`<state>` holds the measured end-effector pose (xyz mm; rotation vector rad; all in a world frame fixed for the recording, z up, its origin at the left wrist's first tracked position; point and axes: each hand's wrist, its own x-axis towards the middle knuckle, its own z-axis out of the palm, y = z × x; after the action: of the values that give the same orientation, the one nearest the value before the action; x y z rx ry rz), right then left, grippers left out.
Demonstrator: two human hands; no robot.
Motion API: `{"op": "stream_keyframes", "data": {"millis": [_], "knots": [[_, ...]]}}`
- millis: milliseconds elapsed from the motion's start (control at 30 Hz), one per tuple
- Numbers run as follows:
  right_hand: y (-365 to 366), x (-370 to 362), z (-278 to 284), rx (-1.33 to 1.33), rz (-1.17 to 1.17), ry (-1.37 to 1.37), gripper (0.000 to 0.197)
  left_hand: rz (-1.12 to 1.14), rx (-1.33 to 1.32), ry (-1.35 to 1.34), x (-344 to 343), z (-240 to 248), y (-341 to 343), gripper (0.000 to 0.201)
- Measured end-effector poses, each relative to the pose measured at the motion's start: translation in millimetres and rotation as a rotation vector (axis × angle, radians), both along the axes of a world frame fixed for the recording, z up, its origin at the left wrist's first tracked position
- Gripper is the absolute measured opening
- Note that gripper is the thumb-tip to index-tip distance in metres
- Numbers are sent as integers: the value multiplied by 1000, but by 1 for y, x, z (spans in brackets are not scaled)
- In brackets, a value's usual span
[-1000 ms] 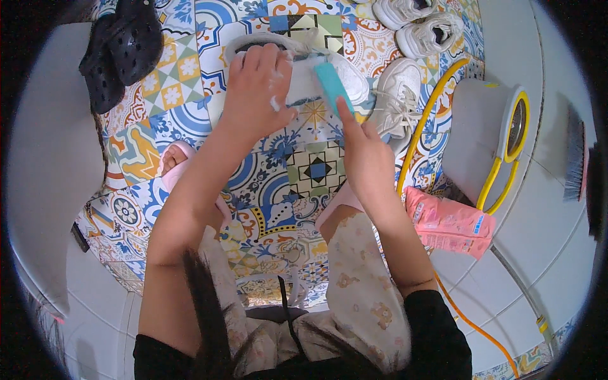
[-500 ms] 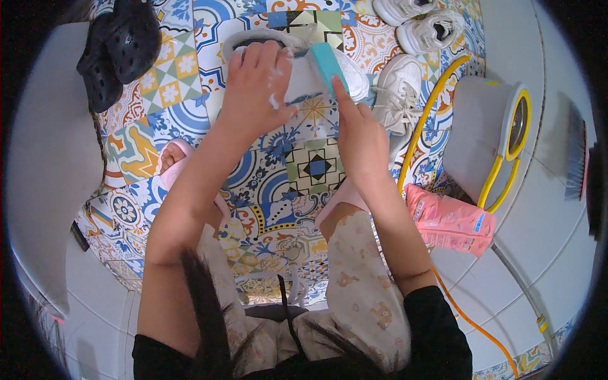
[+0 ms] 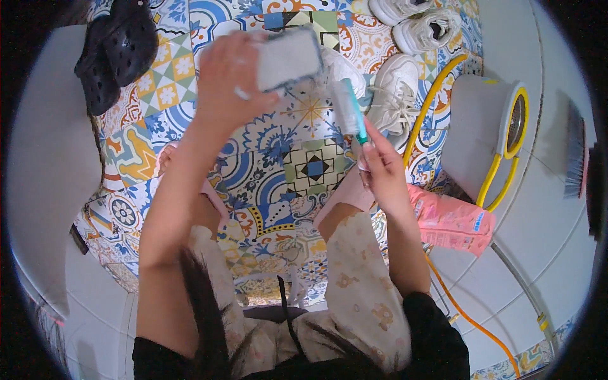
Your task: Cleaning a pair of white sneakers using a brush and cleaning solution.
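Currently left hand (image 3: 231,79) grips the white shoe (image 3: 288,58) sole-up, fingers wrapped; brush (image 3: 352,107) just right of it, pinched by right hand (image 3: 380,168), long axis running up-left from the fingers.

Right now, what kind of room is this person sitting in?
Probably a washing area at home, maybe a bathroom or laundry corner. There's a patterned tile floor, a yellow hose, a pink soap pouch, and white sneakers waiting beside a teal scrub brush.
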<state>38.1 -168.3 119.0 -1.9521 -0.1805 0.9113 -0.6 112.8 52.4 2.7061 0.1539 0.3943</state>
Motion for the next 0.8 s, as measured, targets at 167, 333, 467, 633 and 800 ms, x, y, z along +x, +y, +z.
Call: {"op": "stream_keyframes", "data": {"millis": [167, 333, 467, 633, 800], "knots": [[-12, 0, 7, 452, -516, 901, 45, 427, 108, 71, -18, -6, 65, 71], [-9, 2, -4, 530, -594, 1021, 44, 561, 220, 269, -64, -50, 100, 73], [-13, 4, -14, 573, -591, 1038, 43, 540, 132, 429, -72, -71, 96, 71], [-3, 0, -12, 347, -554, 676, 44, 372, 81, -39, -42, -58, 74, 60], [5, -9, -20, 137, -389, 296, 45, -14, -81, -108, -10, -24, 15, 52]]}}
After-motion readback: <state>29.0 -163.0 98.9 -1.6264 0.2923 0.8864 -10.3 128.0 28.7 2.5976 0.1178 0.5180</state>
